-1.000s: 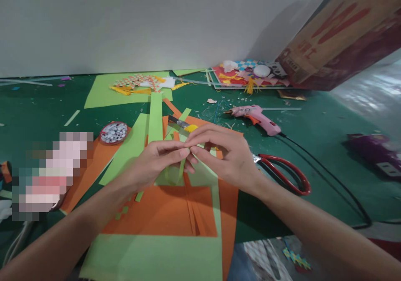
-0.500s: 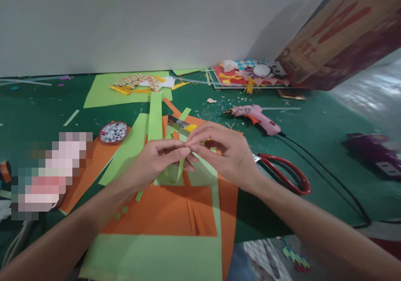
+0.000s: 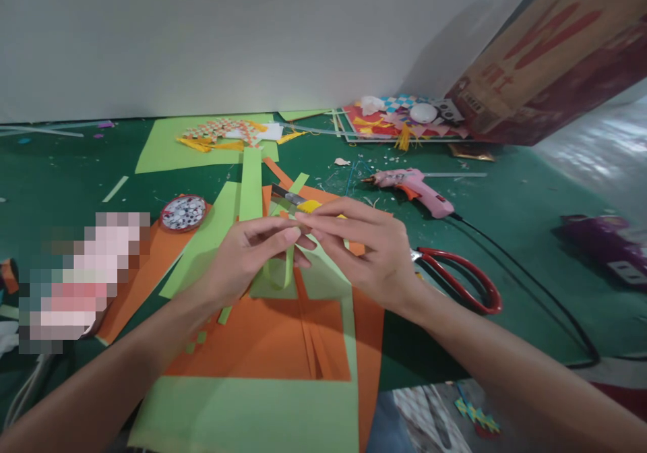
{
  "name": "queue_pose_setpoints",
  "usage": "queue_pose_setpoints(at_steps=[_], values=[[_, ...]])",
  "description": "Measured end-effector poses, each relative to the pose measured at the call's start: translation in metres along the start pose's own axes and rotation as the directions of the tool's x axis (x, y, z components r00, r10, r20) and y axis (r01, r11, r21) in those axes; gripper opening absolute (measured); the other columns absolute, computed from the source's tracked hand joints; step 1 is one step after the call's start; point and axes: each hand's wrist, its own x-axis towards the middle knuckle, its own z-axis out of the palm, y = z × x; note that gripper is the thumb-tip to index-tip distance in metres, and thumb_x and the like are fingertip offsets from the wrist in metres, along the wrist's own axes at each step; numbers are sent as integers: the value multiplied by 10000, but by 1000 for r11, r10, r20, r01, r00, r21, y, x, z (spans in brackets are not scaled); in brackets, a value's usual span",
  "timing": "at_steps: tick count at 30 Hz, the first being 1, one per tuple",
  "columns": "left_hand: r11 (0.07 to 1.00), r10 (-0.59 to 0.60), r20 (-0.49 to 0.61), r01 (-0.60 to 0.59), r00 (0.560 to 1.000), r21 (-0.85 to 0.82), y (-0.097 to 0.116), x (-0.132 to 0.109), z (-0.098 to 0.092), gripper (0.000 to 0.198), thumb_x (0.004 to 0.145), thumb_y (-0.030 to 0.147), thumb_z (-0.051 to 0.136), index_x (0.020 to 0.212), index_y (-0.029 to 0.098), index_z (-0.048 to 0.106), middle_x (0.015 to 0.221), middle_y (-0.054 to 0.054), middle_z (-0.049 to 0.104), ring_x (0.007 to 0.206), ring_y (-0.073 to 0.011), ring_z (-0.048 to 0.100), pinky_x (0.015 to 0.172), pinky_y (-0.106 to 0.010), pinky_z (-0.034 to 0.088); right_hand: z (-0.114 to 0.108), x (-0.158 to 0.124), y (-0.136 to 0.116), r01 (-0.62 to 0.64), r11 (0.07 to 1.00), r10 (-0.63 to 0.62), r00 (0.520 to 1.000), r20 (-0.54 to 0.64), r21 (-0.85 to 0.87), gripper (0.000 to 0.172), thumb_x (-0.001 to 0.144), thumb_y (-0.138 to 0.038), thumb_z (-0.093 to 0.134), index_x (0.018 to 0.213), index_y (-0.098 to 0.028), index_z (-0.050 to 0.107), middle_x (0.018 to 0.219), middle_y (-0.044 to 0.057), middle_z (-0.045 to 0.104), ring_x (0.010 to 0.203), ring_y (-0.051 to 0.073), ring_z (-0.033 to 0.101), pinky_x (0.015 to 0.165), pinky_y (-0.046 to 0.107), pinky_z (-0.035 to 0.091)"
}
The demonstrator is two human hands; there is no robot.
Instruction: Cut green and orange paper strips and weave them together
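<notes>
A narrow light green paper strip (image 3: 289, 269) hangs in a loop below my left hand (image 3: 253, 251), whose thumb and forefinger pinch its upper end. My right hand (image 3: 366, 244) has its fingers drawn close together, their tips touching the left fingertips. What lies between the right fingertips is hidden. Under both hands lie an orange sheet (image 3: 253, 345) with slits cut in it and a larger light green sheet (image 3: 253, 412). A utility knife (image 3: 308, 205) with a yellow handle lies just beyond the right fingers, partly covered by them.
Red-handled scissors (image 3: 493, 298) and a pink glue gun (image 3: 427, 193) with a black cord lie to the right. At left are a round dish of googly eyes (image 3: 182, 214) and a blurred-out object (image 3: 85, 281). A paper bag (image 3: 546, 62) stands at the back right.
My right fingertips have shifted slightly left and up over the left thumb tip. The strip's loop has moved a little left with the left hand.
</notes>
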Motion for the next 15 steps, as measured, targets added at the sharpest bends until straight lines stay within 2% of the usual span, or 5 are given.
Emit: queue_pose_setpoints(at_steps=[9, 15], values=[[994, -52, 10, 52, 999, -94, 1, 1, 0, 244, 827, 357, 646, 979, 182, 724, 902, -63, 725, 634, -113, 653, 622, -203, 502, 2, 0, 1, 25, 1000, -24, 1000, 4, -3, 315, 850, -67, 495, 1016, -213, 720, 884, 77, 686, 771, 137, 643, 656, 265, 527], [992, -62, 8, 63, 998, -113, 1, 2, 1, 228, 815, 345, 659, 959, 184, 731, 885, -59, 725, 623, -115, 653, 629, -211, 511, 2, 0, 1, 14, 1000, -13, 1000, 15, -28, 338, 859, -86, 485, 1048, -256, 707, 895, 60, 694, 773, 140, 643, 671, 286, 540]])
